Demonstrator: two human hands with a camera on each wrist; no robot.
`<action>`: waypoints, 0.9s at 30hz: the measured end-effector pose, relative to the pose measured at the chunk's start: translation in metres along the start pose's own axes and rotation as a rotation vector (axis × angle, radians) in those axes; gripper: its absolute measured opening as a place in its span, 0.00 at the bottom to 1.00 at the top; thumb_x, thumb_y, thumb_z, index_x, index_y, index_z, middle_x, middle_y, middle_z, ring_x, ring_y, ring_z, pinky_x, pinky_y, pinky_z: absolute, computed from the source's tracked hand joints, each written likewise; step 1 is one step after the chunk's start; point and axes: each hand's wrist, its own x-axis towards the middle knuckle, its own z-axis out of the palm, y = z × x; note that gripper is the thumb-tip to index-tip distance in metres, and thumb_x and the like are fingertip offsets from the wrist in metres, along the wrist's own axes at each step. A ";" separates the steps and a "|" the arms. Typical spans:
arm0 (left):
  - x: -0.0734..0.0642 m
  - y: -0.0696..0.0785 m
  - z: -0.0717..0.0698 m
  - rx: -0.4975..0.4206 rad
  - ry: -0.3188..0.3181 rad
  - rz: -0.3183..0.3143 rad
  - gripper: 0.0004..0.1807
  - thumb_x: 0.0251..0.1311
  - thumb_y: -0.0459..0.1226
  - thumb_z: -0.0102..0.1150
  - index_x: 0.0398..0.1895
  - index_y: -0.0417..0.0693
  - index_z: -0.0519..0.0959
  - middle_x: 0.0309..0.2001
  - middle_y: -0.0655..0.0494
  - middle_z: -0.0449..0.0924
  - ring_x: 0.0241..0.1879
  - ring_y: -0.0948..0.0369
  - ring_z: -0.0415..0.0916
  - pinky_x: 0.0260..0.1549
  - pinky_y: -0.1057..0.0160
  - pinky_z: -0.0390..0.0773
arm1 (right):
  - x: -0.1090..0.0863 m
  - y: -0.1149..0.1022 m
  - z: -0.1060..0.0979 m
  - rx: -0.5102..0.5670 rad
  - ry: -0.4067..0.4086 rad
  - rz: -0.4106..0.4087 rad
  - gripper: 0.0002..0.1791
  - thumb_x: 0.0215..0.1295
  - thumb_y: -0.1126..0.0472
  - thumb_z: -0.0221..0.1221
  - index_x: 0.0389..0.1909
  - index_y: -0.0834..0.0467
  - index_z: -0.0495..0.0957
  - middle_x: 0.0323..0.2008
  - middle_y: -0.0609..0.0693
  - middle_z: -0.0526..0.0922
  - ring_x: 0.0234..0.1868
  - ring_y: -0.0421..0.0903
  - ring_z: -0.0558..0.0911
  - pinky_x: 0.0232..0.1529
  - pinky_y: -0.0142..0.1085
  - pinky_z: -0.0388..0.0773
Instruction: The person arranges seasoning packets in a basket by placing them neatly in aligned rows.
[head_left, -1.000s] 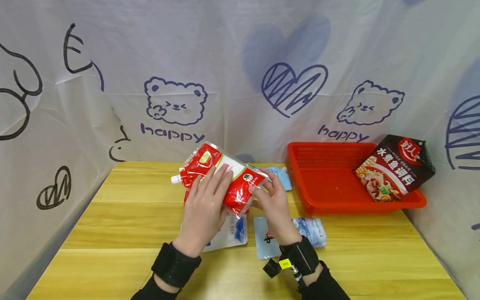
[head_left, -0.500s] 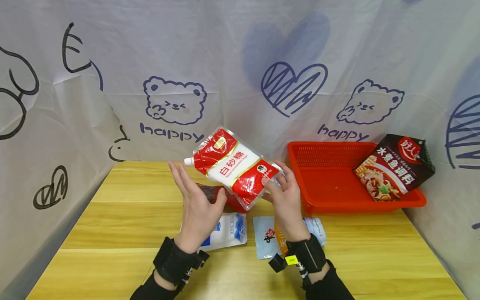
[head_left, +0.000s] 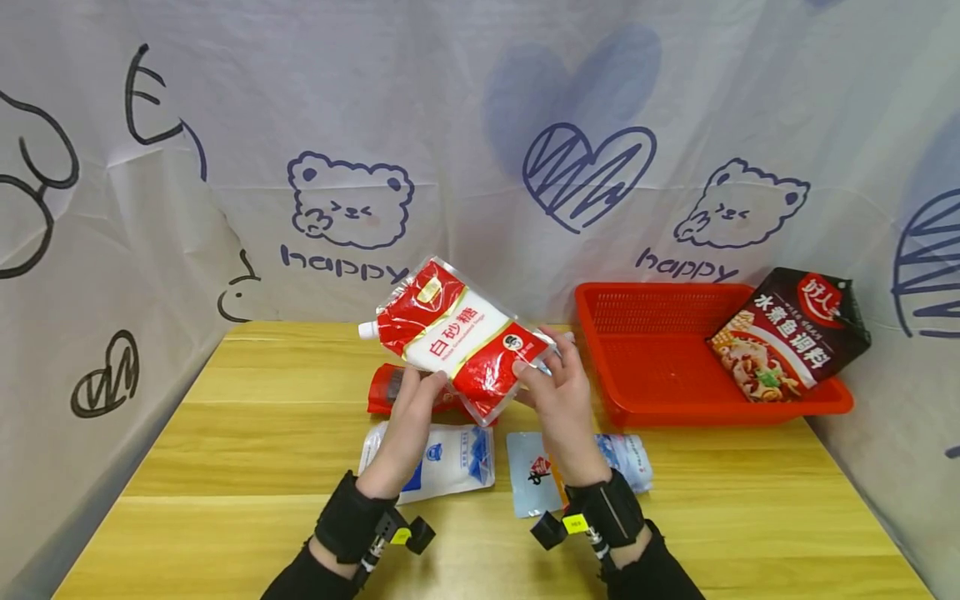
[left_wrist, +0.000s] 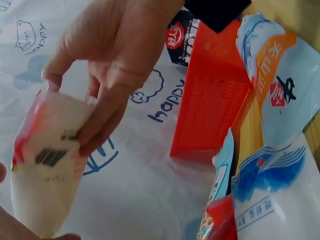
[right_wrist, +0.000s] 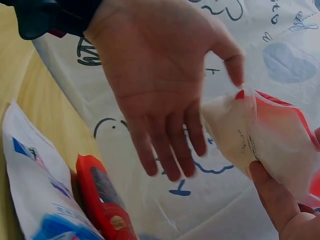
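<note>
A red and white bag of sugar (head_left: 453, 333) with a white spout cap is held up above the table, tilted, its printed front towards the head camera. My right hand (head_left: 562, 417) pinches its lower right corner, thumb on the front and fingers behind. My left hand (head_left: 401, 437) is at the lower left edge. In the right wrist view, the left palm (right_wrist: 155, 75) faces the camera; its fingers are straight and its thumb tip meets the bag's edge. The left wrist view shows the bag's white back (left_wrist: 45, 165) with a barcode.
Right of the hands stands a red plastic basket (head_left: 652, 412), a black seasoning packet (head_left: 787, 333) leaning in it. Beneath the hands lie a red packet (head_left: 381, 387), a white and blue bag (head_left: 442, 462) and a light blue packet (head_left: 528, 479). A drawn-on cloth (head_left: 480, 108) hangs behind.
My left hand has left the bag's front, swung out to the left with raised fingers, and come back to its lower edge. The bag rose, then shifted slightly left.
</note>
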 end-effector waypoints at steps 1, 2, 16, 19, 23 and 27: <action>0.000 -0.001 0.001 -0.010 -0.006 -0.001 0.35 0.77 0.46 0.40 0.82 0.48 0.46 0.76 0.45 0.54 0.74 0.47 0.56 0.73 0.35 0.58 | 0.000 0.001 0.001 0.002 -0.006 0.001 0.33 0.74 0.65 0.59 0.76 0.56 0.59 0.69 0.57 0.73 0.63 0.55 0.78 0.49 0.38 0.86; 0.000 -0.001 0.002 -0.028 -0.009 0.002 0.35 0.78 0.46 0.40 0.82 0.48 0.47 0.76 0.45 0.56 0.73 0.47 0.59 0.72 0.37 0.61 | -0.001 0.002 0.002 0.003 -0.010 0.003 0.34 0.74 0.65 0.59 0.76 0.56 0.59 0.70 0.57 0.73 0.63 0.56 0.78 0.49 0.38 0.86; 0.000 -0.002 0.002 -0.159 0.042 0.014 0.36 0.77 0.37 0.56 0.79 0.46 0.49 0.71 0.43 0.67 0.66 0.50 0.75 0.55 0.63 0.82 | -0.002 0.007 0.008 -0.074 -0.092 0.062 0.35 0.75 0.61 0.61 0.78 0.55 0.59 0.69 0.59 0.75 0.62 0.56 0.81 0.49 0.38 0.86; 0.000 -0.001 0.001 -0.158 0.047 0.008 0.36 0.77 0.36 0.56 0.79 0.45 0.49 0.71 0.43 0.67 0.66 0.49 0.75 0.55 0.62 0.83 | 0.000 0.008 0.006 -0.085 -0.111 0.065 0.37 0.74 0.61 0.62 0.79 0.58 0.59 0.68 0.61 0.75 0.59 0.55 0.82 0.50 0.39 0.86; 0.000 0.000 -0.001 -0.161 0.054 0.000 0.35 0.77 0.36 0.56 0.78 0.44 0.50 0.70 0.42 0.68 0.65 0.48 0.76 0.54 0.61 0.83 | 0.003 0.009 0.004 -0.093 -0.129 0.074 0.36 0.74 0.59 0.62 0.78 0.56 0.60 0.68 0.61 0.76 0.58 0.55 0.82 0.50 0.39 0.86; 0.001 0.002 -0.003 -0.168 0.057 -0.012 0.33 0.77 0.36 0.56 0.77 0.43 0.52 0.69 0.41 0.70 0.63 0.48 0.78 0.53 0.58 0.84 | 0.006 0.007 0.000 -0.101 -0.135 0.080 0.34 0.75 0.56 0.60 0.77 0.56 0.62 0.69 0.60 0.74 0.61 0.57 0.79 0.52 0.38 0.85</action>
